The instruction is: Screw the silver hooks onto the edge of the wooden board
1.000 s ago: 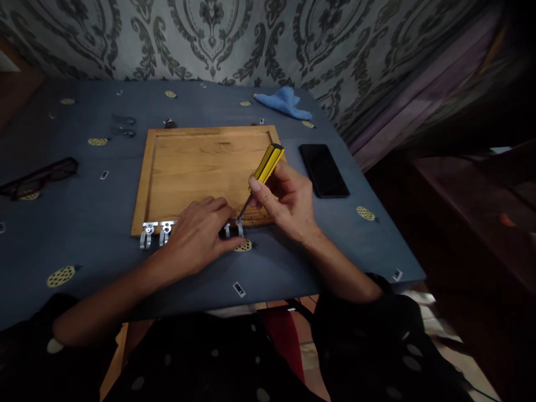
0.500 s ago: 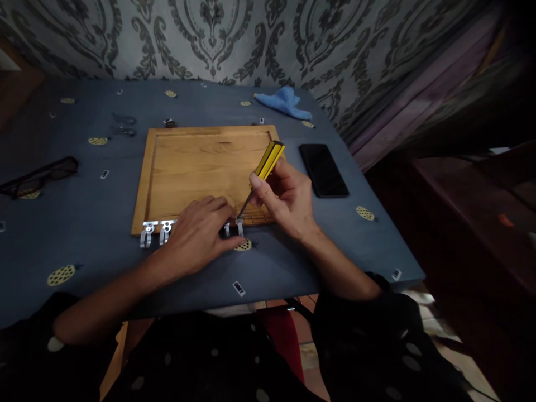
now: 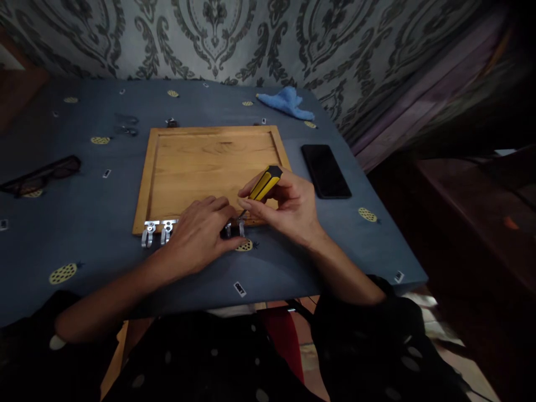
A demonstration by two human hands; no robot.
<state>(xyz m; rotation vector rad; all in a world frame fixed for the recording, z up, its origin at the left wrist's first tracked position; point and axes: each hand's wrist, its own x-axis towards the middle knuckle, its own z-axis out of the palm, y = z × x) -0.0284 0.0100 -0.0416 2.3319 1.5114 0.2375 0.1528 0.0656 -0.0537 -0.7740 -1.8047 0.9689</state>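
Observation:
A wooden panel (image 3: 201,173) with a raised frame lies flat on the table. Along its near edge runs a silver metal hook rail (image 3: 167,226) with several double hooks hanging off toward me. My left hand (image 3: 203,231) covers the rail's middle, fingers over the top and thumb below, gripping it against the panel. In my right hand (image 3: 291,209) is a screwdriver (image 3: 264,184) with a yellow and black handle, pinched between thumb and fingers. Its tilted shaft reaches down to the rail's right end; whether a screw sits under the tip I cannot tell.
To the right of the panel lies a black smartphone (image 3: 325,170). A blue cloth (image 3: 287,103) rests at the back, and dark glasses (image 3: 42,176) lie at the left. Small dark items (image 3: 126,125) are beyond the panel's left corner. The patterned tablecloth (image 3: 125,279) reaches the near edge.
My right hand has shifted its grip lower, and the screwdriver's handle now leans more toward me and sits lower. My left hand stays in place on the rail.

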